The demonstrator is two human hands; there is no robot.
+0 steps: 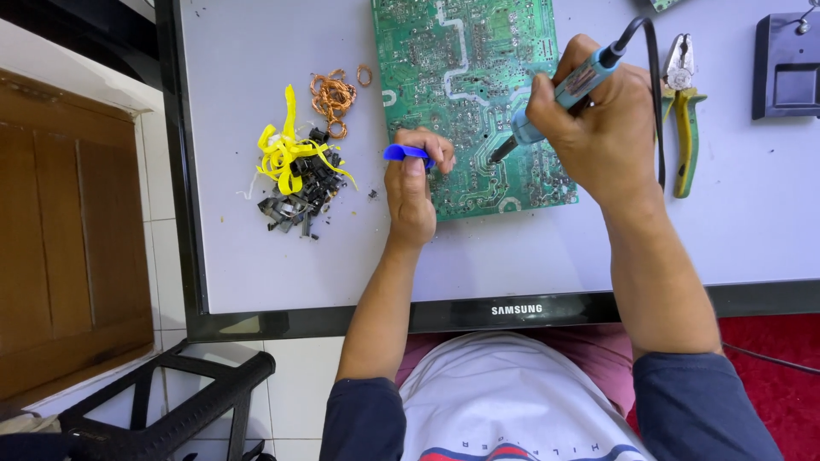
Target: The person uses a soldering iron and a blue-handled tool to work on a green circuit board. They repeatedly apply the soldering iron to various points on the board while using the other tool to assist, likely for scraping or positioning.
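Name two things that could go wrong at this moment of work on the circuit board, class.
The soldering iron tip sits close to the left hand fingers holding a blue tool at the green circuit board; a slip might burn them. The iron's black cord runs beside the pliers and could snag, jerking the right hand.

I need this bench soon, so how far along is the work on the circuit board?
Done: a pile of pulled parts and copper coils lies left of the green circuit board. In hand: the right hand holds a soldering iron tip on the board; the left hand grips a blue tool. Left: cannot tell from here.
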